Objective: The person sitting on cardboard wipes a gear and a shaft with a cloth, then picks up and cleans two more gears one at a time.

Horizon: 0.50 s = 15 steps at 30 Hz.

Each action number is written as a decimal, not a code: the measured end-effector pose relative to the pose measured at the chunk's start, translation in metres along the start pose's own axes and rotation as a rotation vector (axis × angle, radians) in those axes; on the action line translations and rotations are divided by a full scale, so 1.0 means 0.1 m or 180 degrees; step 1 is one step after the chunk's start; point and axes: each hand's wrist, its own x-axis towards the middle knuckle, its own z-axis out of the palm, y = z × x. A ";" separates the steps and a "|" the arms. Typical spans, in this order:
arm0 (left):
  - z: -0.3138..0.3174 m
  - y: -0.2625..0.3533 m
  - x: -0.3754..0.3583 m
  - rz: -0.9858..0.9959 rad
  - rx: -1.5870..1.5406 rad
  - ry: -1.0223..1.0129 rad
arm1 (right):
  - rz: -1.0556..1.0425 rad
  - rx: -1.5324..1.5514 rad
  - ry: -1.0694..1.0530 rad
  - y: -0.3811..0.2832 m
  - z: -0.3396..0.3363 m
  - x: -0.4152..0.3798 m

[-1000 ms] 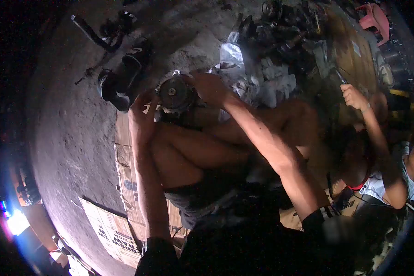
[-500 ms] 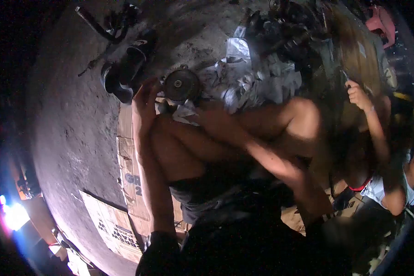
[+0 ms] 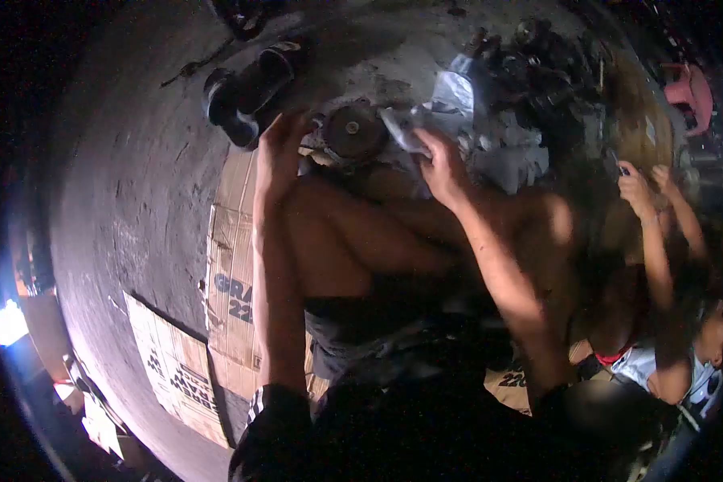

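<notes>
A dark round metal part with a small hub at its centre lies on the floor in front of my crossed legs. At its left edge is my left hand, fingers bent toward the part; shadow hides what they hold. My right hand pinches a pale crumpled sheet just right of the round part. Beyond that hand lie more pale, silvery sheets on the floor.
Black sandals lie at the upper left. Dark metal parts are heaped at the upper right, near a pink plastic object. Printed cardboard lies at lower left. Another person's hands are at the right.
My right hand has moved from low beside the round part up and to the right, with the pale sheet in its fingers. The whole view has shifted, and the other person's second hand now shows.
</notes>
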 end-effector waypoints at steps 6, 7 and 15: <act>-0.04 0.04 -0.06 -0.0173 0.0056 -0.0142 | 0.0034 -0.0003 -0.0035 0.40 0.39 -0.07; -0.06 0.07 -0.09 -0.0203 0.0035 -0.0050 | 0.0038 0.0260 0.0135 0.48 0.42 -0.11; -0.12 0.08 -0.11 0.0036 -0.0284 -0.0059 | -0.1170 -0.1662 -0.0751 0.04 0.61 -0.29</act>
